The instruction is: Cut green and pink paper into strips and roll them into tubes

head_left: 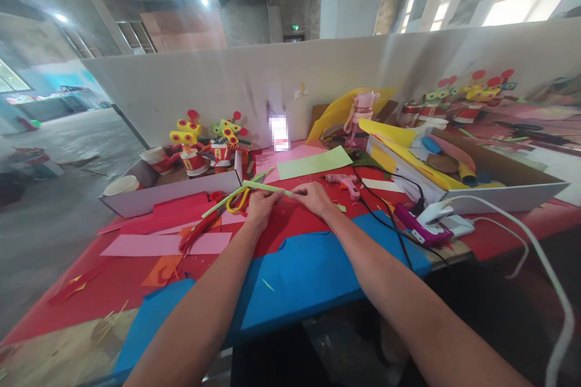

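Observation:
A narrow light-green paper strip point(256, 185) stretches between my two hands above the red table cover. My left hand point(264, 204) pinches it near the middle. Its right end is pinched by my right hand point(314, 198), thumb against fingers. Just left of my left hand lie yellow-handled scissors point(236, 201) and another green strip point(213, 208). Beyond the hands, a wider light-green paper sheet point(315, 163) rests on pink paper. A pink glue gun point(345, 185) lies to the right of my right hand.
Blue sheets point(290, 275) cover the near edge. At left, a box point(181, 188) holds paper-cup robot figures point(187, 148). Another box point(490, 198) at right contains coloured paper. A purple power strip point(422, 227) with cables sits at the right edge. Pink paper point(140, 245) lies left.

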A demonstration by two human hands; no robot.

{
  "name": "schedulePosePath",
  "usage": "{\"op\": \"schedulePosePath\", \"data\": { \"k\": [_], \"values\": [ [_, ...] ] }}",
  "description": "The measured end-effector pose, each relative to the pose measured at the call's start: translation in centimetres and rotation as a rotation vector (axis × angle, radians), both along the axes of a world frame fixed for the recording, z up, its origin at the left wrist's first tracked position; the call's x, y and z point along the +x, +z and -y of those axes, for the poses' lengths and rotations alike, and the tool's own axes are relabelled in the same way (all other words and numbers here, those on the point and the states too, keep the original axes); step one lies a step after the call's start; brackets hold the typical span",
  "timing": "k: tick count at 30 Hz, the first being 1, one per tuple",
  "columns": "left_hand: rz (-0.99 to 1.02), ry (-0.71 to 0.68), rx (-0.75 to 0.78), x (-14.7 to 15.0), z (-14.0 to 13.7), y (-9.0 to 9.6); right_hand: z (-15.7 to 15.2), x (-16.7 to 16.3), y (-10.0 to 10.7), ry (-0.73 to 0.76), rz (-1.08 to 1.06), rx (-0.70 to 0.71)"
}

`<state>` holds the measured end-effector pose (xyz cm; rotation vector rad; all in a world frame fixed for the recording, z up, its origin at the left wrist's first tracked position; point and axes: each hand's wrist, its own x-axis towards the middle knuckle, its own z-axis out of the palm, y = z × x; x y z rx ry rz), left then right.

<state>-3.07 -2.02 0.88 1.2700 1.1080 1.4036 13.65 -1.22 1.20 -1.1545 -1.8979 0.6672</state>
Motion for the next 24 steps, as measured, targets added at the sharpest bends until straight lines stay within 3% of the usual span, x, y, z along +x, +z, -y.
{"op": "schedulePosePath", "data": {
  "k": [24],
  "values": [
    [-0.059, 0.0, 0.009, 0.14, 0.18, -0.29, 0.2, -0.02, 0.0, 0.015, -0.057, -0.013]
  ]
}}
